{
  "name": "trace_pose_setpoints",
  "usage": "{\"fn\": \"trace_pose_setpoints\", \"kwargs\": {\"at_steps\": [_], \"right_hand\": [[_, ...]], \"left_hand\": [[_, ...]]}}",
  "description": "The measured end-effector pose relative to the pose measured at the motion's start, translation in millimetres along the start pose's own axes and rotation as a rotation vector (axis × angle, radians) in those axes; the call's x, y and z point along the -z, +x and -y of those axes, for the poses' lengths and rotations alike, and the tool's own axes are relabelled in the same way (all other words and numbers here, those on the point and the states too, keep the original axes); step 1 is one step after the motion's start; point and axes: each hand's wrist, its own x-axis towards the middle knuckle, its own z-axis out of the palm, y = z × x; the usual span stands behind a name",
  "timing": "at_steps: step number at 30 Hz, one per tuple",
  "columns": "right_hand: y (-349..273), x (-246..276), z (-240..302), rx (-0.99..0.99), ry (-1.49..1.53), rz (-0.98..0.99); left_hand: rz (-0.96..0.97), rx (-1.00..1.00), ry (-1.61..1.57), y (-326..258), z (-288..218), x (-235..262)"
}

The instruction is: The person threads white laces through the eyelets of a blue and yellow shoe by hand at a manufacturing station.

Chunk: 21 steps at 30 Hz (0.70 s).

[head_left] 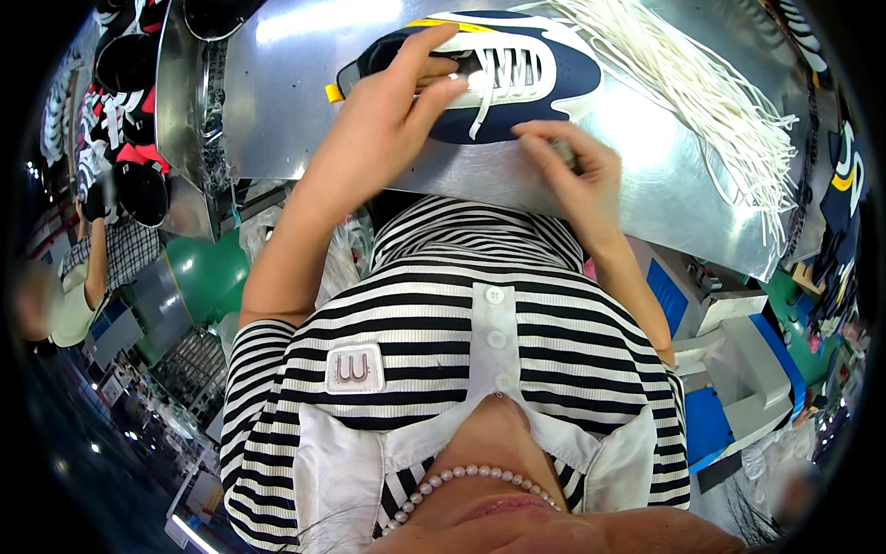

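Note:
A navy sneaker (577, 78) with white lacing panels and yellow trim lies on its sole on the metal tabletop, toe to the right. White shoelace (503, 74) crosses its eyelets in several rows, and one loose end hangs down the near side. Around the shoe's opening is my left hand (392, 106), thumb and fingers closed on the collar and tongue area; some fingertips are hidden inside. Beside the near edge of the shoe, my right hand (577, 171) has thumb and forefinger pinched together. A small dark object shows within its curled fingers, too unclear to name.
A thick bundle of white shoelaces (683, 92) spreads over the right of the metal table (305, 111). Black and red shoes (129, 120) stand on a rack at left. Another person (78, 268) is at far left. Grey and blue bins (729, 369) sit at lower right.

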Motion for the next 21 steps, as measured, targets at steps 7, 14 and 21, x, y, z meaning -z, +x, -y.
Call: {"fn": "trace_pose_setpoints", "kwargs": {"at_steps": [7,14,21], "right_hand": [[29.7,-22.8,3.8,-0.186,-0.089,-0.058],[38.4,-27.2,3.8,-0.047,0.288,-0.114],[43.2,-31.8,-4.6,0.051,0.172,-0.13]], "left_hand": [[-0.025,-0.116,0.25,-13.4,1.1,-9.3],[0.004,-0.044,0.173,-12.1,7.2,-5.9],[-0.091,-0.037,0.269,-7.3,8.7,-21.0]]}}
